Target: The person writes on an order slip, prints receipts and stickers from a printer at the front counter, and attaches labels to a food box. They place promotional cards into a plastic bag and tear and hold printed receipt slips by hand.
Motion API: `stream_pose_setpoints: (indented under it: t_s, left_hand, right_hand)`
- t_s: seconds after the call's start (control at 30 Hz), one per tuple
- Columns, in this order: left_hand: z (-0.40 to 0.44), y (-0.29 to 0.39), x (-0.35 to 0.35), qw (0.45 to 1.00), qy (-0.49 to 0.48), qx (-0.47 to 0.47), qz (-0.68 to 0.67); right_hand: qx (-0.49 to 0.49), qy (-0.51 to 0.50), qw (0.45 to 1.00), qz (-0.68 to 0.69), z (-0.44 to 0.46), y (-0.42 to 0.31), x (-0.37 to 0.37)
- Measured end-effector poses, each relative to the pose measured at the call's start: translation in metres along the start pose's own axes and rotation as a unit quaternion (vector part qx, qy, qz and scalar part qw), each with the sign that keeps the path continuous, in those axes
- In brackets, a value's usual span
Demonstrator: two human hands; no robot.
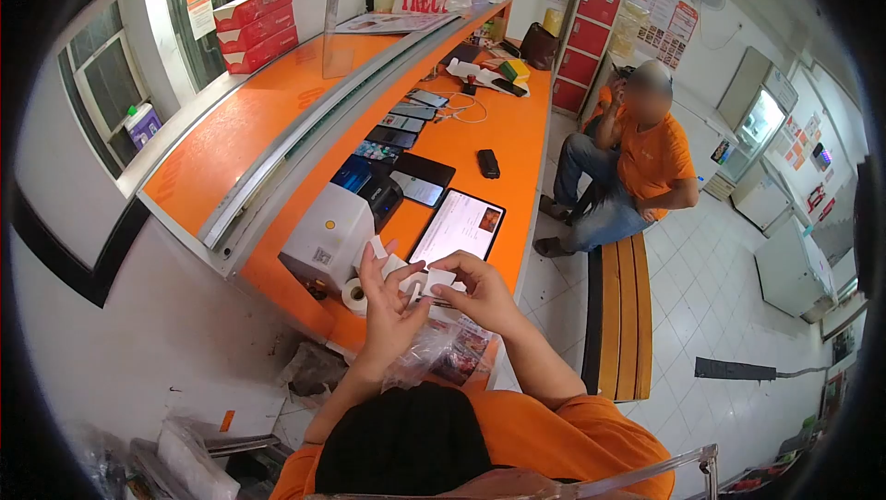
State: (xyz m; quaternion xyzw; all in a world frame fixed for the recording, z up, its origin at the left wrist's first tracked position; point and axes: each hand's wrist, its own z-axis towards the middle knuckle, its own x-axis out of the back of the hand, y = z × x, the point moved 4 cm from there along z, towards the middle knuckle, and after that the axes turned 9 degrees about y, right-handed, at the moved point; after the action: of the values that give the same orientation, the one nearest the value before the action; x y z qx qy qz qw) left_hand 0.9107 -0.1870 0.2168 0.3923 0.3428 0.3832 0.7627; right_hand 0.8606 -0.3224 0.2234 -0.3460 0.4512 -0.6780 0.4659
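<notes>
My right hand (477,292) pinches a small white paper label (439,282) between thumb and fingers. Close beside it, my left hand (392,306) is raised with its fingers spread. A second small white piece of paper (378,247) shows at the left fingertips; whether it sticks to them or lies behind is unclear. Just left of that hand stand a white label printer (325,237) and a roll of white labels (353,296). Beyond both hands lies a tablet (459,230) with a lit screen.
Several phones (406,122) and a small black device (488,164) lie on the orange counter (503,214). Clear plastic wrapping (420,357) is at the near end. On the right, a person in an orange shirt (651,163) sits by a wooden bench (623,315).
</notes>
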Motion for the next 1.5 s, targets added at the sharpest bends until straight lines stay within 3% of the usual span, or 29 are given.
stream_pose_setpoints:
  t_s: [0.27,0.4,0.9,1.5]
  left_hand:
    - [-0.002,0.0,-0.001,1.0,0.001,-0.004,-0.029]
    - [-0.001,0.001,-0.002,1.0,-0.001,-0.006,-0.01]
    - [-0.002,0.0,-0.003,1.0,-0.009,-0.01,-0.001]
    - [-0.005,0.006,-0.004,0.995,-0.012,-0.084,0.053]
  right_hand:
    - [0.029,0.005,1.0,0.008,-0.001,0.001,0.0]
    - [-0.028,-0.022,0.999,0.002,-0.002,0.002,0.0]
    - [-0.03,-0.006,1.0,0.002,-0.003,0.004,0.001]
    - [0.117,0.034,0.983,-0.139,-0.005,-0.018,-0.003]
